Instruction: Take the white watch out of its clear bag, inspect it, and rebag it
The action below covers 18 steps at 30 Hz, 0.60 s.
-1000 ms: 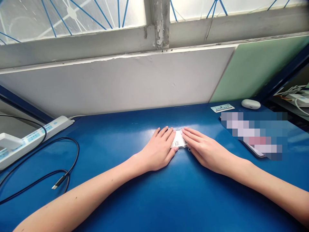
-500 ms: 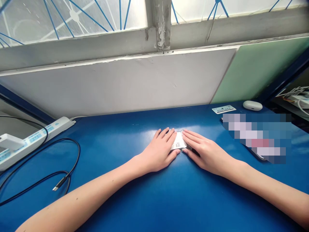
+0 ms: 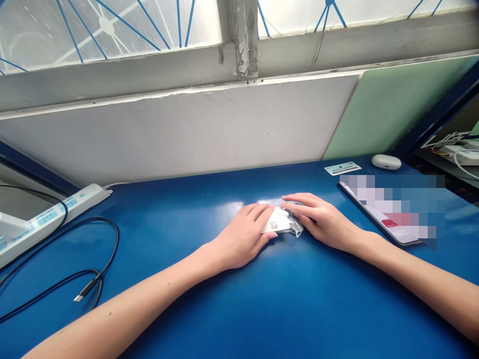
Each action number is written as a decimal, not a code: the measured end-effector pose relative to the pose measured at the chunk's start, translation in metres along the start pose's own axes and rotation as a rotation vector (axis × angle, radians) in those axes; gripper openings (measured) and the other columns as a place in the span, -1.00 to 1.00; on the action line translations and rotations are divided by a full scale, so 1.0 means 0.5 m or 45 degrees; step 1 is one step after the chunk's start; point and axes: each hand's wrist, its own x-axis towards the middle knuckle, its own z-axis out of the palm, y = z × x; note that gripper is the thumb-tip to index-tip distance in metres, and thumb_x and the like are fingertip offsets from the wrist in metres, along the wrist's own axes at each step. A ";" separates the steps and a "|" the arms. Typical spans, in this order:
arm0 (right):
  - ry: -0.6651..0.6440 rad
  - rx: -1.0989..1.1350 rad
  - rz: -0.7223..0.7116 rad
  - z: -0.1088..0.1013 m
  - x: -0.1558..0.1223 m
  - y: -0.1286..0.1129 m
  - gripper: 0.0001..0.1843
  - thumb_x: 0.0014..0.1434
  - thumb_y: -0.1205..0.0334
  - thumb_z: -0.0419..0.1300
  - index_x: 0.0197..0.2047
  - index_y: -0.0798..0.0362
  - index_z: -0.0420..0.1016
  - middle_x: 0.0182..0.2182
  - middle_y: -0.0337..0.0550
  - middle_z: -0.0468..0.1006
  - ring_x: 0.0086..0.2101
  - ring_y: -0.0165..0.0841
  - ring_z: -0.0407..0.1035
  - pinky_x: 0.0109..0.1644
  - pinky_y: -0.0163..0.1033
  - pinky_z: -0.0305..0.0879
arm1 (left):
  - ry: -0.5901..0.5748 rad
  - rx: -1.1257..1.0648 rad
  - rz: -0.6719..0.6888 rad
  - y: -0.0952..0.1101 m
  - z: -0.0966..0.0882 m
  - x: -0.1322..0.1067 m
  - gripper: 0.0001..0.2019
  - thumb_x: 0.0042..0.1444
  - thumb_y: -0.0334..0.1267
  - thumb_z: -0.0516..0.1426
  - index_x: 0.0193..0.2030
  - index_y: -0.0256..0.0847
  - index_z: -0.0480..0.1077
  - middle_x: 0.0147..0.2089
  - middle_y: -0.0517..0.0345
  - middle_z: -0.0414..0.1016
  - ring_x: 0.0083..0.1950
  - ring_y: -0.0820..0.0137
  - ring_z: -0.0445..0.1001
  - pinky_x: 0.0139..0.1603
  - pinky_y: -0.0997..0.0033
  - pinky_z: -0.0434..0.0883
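Observation:
A small flat white packet (image 3: pixel 279 218) with a square printed code lies on the blue table (image 3: pixel 239 314), with crinkled clear plastic (image 3: pixel 297 227) at its right end. My left hand (image 3: pixel 243 237) grips the packet's left side, fingers over the top and thumb along the near edge, hiding that end. At the far right corner is my right hand (image 3: pixel 325 219), its fingers stretched out and apart. Those fingertips reach the plastic's edge; whether they touch it I cannot tell.
To the right lie a phone (image 3: pixel 396 234), partly blurred out, a printed card (image 3: pixel 342 169) and a white earbud case (image 3: pixel 386 162). A white power strip (image 3: pixel 80 203) and a looped black cable (image 3: pixel 117 234) occupy the left. A wall panel (image 3: pixel 187 134) borders the back.
My right hand has come off the packet's right side and its fingers have lifted, so the clear plastic shows. My left hand stays on the packet. The view has shifted slightly.

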 end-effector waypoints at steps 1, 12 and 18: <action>0.026 0.018 -0.029 -0.001 0.000 -0.001 -0.56 0.31 0.45 0.05 0.17 -0.04 0.50 0.09 0.01 0.58 0.09 -0.14 0.46 0.11 0.08 0.48 | -0.002 -0.019 0.025 0.000 -0.002 -0.001 -0.52 0.44 -0.06 -0.10 0.39 -0.24 0.10 0.35 -0.20 0.29 0.35 0.08 0.28 0.34 -0.04 0.29; 0.279 0.416 0.078 -0.055 0.019 -0.012 -0.86 0.26 0.29 0.25 -0.16 -0.08 0.64 -0.25 -0.13 0.66 -0.23 -0.23 0.56 -0.13 -0.10 0.54 | 0.132 -0.124 0.059 -0.003 -0.001 -0.010 -0.45 0.45 -0.04 -0.13 0.45 -0.26 -0.06 0.43 -0.22 0.16 0.45 0.10 0.14 0.42 -0.01 0.20; 0.361 0.732 0.498 -0.079 0.030 -0.022 -0.89 0.19 0.12 0.33 -0.26 -0.06 0.65 -0.34 -0.18 0.66 -0.36 -0.29 0.53 -0.30 -0.20 0.53 | 0.146 -0.162 0.011 -0.009 0.006 -0.014 -0.31 0.40 0.03 -0.03 0.50 -0.21 -0.20 0.47 -0.28 0.06 0.47 0.00 0.09 0.41 -0.11 0.20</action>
